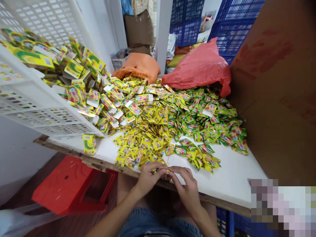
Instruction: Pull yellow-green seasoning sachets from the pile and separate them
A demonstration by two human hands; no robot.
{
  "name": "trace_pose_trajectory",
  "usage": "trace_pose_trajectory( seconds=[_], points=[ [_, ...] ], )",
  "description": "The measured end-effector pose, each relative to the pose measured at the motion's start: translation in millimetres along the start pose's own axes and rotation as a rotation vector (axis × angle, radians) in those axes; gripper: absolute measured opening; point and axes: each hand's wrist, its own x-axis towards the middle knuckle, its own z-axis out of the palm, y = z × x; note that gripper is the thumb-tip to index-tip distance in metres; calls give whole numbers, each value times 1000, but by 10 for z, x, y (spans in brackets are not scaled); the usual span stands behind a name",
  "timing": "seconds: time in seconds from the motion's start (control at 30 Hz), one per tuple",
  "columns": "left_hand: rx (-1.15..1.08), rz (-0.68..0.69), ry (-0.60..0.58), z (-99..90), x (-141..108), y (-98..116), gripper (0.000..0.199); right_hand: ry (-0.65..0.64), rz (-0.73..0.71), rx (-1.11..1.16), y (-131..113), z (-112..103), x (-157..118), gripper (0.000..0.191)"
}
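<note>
At the table's near edge, my left hand and my right hand meet with thumbs and fingertips pinched around a small yellow-and-red printed carton. Fingers cover most of it, so its ends and flaps are hidden. Just beyond my hands lies a heap of small yellow candy packets. Green candy packets are piled farther right. A small mixed group of packets rests to the right of my hands.
On the left, a white plastic crate lies tipped, spilling yellow printed cartons onto the white table. An orange sack and a red bag stand behind. A large cardboard box borders the right; a red stool is below left.
</note>
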Motion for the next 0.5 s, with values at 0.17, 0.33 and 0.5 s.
trace_pose_trajectory(
  seconds=[0.17, 0.33, 0.5],
  points=[
    [5, -39, 2, 22, 25, 41, 13, -27, 31, -44, -28, -28, 23, 12],
    [42, -32, 0, 29, 40, 57, 14, -32, 45, -59, -51, -48, 36, 11],
    [206, 210, -73, -73, -19, -98, 19, -41, -64, -106, 80, -31, -45, 16]
  ],
)
